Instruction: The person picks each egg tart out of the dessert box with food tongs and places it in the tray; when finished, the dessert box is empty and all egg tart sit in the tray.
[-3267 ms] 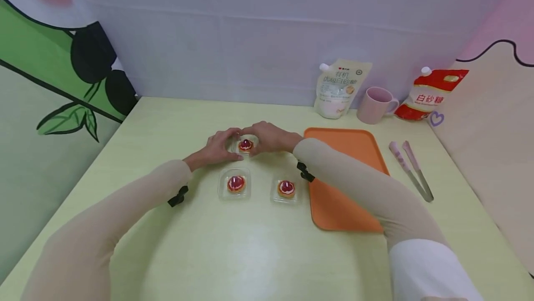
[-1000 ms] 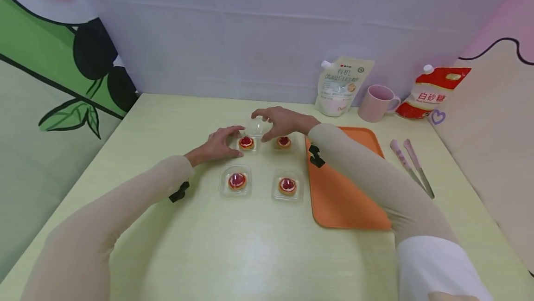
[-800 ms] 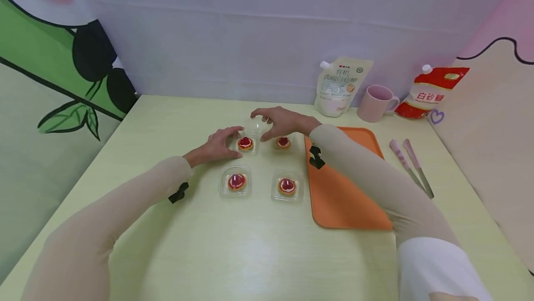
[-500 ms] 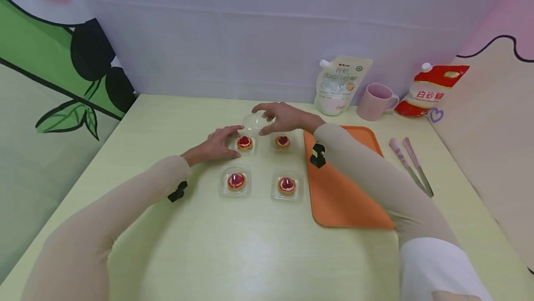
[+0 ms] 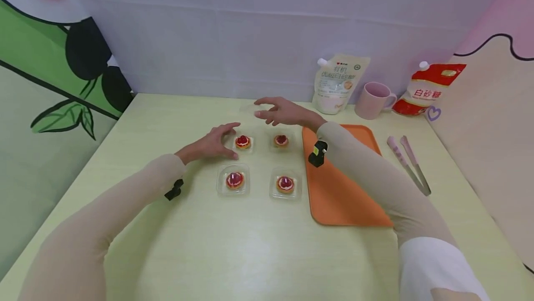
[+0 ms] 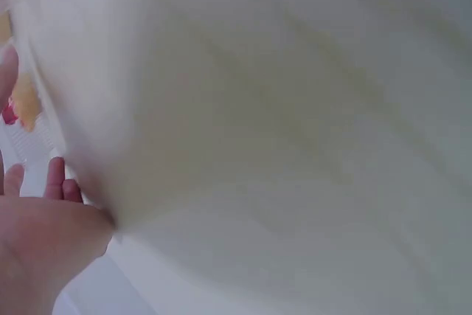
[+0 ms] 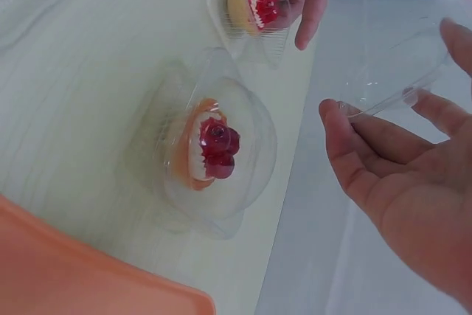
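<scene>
My right hand (image 5: 280,112) pinches a clear plastic lid (image 7: 391,71) by its edge between thumb and fingers, raised behind the tarts. My left hand (image 5: 210,144) sits at the left side of the back-left container, thumb and forefinger spread around its corners. In that lidless container lies a small red-topped tart (image 5: 243,142) with white cream. At back right, a tart with red cherries (image 7: 220,149) stands under a domed clear cover (image 7: 254,138). Two more tarts in clear boxes stand in front: a left tart (image 5: 235,181) and a right tart (image 5: 285,184).
An orange tray (image 5: 333,199) lies right of the boxes, partly under my right forearm. Beyond it are pink-handled tongs (image 5: 409,164). Along the back wall stand a pale sugar pouch (image 5: 340,85), a pink mug (image 5: 372,101) and a red sugar pouch (image 5: 429,90).
My right hand has lifted the lid off the back-left container and moved it up and back. My left hand has shifted slightly left, staying beside the container.
</scene>
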The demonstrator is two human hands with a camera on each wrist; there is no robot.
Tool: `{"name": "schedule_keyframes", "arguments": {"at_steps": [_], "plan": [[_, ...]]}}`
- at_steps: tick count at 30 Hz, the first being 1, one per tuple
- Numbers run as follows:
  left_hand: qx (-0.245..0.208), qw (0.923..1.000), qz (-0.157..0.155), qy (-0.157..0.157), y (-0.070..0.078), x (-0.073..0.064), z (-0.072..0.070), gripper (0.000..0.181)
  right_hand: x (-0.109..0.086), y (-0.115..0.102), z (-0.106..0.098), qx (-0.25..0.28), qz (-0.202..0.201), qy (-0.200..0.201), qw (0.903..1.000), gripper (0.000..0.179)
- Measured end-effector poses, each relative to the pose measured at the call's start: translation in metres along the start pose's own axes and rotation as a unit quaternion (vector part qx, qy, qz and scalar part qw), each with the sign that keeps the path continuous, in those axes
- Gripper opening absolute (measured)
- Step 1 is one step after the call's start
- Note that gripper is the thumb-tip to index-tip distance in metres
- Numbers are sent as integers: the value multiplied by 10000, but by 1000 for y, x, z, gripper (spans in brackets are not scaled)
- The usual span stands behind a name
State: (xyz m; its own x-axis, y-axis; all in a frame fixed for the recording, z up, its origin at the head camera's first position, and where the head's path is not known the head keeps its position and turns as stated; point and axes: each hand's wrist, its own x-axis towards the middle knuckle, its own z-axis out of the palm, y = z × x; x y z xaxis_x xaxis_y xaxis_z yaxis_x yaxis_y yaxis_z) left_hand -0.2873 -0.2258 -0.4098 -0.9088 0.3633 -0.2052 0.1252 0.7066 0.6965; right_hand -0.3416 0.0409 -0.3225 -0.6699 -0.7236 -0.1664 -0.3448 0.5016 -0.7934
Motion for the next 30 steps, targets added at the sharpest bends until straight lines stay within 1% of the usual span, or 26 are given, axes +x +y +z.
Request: {"name": "schedule_keyframes", "arguments": {"at_steps": [3, 5, 7, 8, 10, 12, 13, 16, 17, 19, 22, 24, 28, 30], "plan": [[-75, 9999, -58, -96, 2, 0, -4, 97, -2, -2, -2, 492, 97, 172, 9986, 56], [-190, 9997, -107, -95, 3, 0, -7, 93, -3, -4, -2, 780, 137, 251, 9965, 57], [-369, 9992, -120, 13, 4, 0, -11, 88, -3, -5, -2, 1098, 200, 282, 9934, 57], [-481, 9987, -135, 124, 4, 0, -13, 84, -2, -5, -1, 1254, 228, 297, 9914, 57], [-687, 9967, -9, 427, 6, 2, -16, 77, -1, -6, -1, 1437, 317, 331, 9886, 58], [-868, 9922, 235, 861, 8, 5, -18, 70, 0, -7, -1, 1672, 410, 354, 9844, 58], [-953, 9887, 369, 1094, 11, 6, -19, 66, 0, -8, -1, 1755, 452, 357, 9828, 58], [-1118, 9746, 828, 1756, 18, 10, -21, 55, 1, -10, 0, 2073, 562, 392, 9759, 57], [-1154, 9695, 959, 1936, 22, 11, -21, 52, 1, -10, 0, 2186, 593, 394, 9732, 56], [-1190, 9610, 1182, 2200, 29, 12, -20, 49, 1, -12, 0, 2356, 639, 418, 9689, 56], [-1235, 9524, 1426, 2395, 37, 13, -18, 47, 1, -13, 1, 2608, 689, 467, 9618, 55], [-1227, 9494, 1517, 2461, 42, 13, -16, 46, 1, -14, 2, 2751, 709, 469, 9577, 55], [-1174, 9464, 1586, 2557, 46, 13, -12, 42, 2, -13, 7, 3033, 751, 405, 9491, 55], [-1156, 9453, 1580, 2608, 46, 12, -10, 40, 3, -12, 9, 3098, 783, 382, 9468, 55]]}}
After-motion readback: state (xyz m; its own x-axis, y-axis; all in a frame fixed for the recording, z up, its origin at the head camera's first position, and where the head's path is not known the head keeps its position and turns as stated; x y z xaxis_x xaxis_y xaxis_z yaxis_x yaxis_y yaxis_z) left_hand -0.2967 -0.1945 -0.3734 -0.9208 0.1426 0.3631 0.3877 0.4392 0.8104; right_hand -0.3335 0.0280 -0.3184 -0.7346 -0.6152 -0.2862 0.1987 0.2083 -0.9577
